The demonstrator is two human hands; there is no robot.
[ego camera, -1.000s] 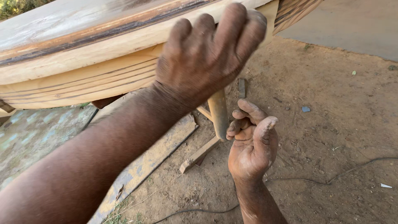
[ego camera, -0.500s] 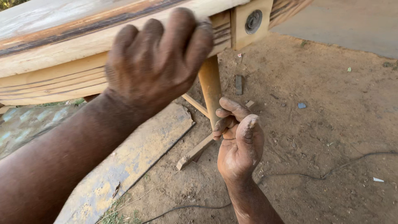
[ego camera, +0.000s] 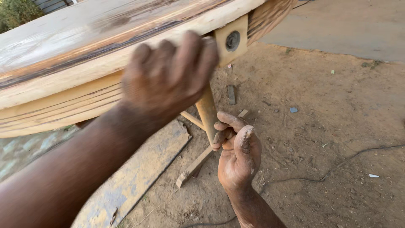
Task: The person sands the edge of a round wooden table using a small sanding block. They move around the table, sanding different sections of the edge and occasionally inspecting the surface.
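Note:
A round wooden table top (ego camera: 84, 38) with worn, pale boards fills the upper left. My left hand (ego camera: 168, 76) lies on its layered rim (ego camera: 55, 109), fingers curled over the edge; whatever is under the palm is hidden. Just right of the fingers a square wooden block with a round dark metal fitting (ego camera: 231, 41) is fixed to the rim. My right hand (ego camera: 238, 158) hangs lower, beside the wooden table leg (ego camera: 206, 112), dusty, fingers loosely curled and thumb up, with nothing visible in it.
Bare sandy ground lies under the table. A short wooden plank (ego camera: 196, 164) rests by the leg's foot, next to a flat weathered slab (ego camera: 139, 173). A thin dark cable (ego camera: 337, 166) trails across the dirt at right. Paved ground (ego camera: 350, 25) begins at the top right.
My left hand has slid leftward along the rim, uncovering the block with the round fitting. My right hand has stayed near the leg, barely shifting.

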